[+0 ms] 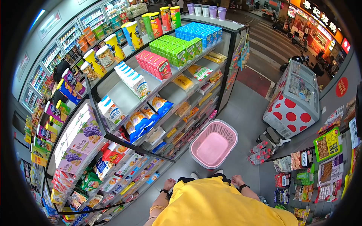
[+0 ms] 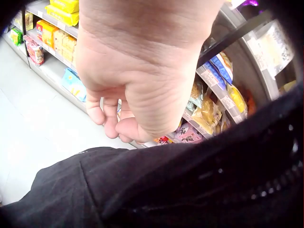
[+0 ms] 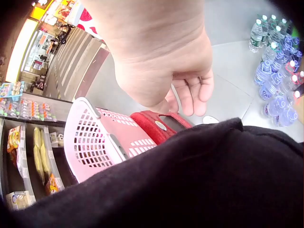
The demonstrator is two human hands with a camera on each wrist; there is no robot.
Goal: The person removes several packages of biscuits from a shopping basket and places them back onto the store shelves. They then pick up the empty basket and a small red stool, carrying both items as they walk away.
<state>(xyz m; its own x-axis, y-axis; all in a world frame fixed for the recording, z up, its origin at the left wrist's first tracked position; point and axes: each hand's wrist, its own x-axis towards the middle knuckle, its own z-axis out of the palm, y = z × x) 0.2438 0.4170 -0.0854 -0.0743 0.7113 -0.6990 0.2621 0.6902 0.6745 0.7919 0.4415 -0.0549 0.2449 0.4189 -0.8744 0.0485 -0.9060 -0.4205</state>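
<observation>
Both hands hang at the person's sides with loosely curled fingers and hold nothing. The left hand (image 1: 169, 184) is beside the lower shelves; in the left wrist view, that hand (image 2: 137, 90) hangs above dark clothing, snack packs behind it. On the other side, the right hand (image 1: 237, 180) is near the yellow shirt (image 1: 222, 201). The right wrist view shows the right hand (image 3: 173, 71) with relaxed fingers, a pink basket (image 3: 88, 137) beyond it. That pink basket (image 1: 213, 145) stands on the floor before the person's feet and looks empty.
A shelf unit (image 1: 122, 92) with milk cartons, green juice boxes (image 1: 175, 51) and snacks stands at the left. A dotted freezer (image 1: 290, 109) is at the upper right. Water bottles (image 1: 260, 152) stand on the floor, near hanging snack packs (image 1: 328, 143) at the right.
</observation>
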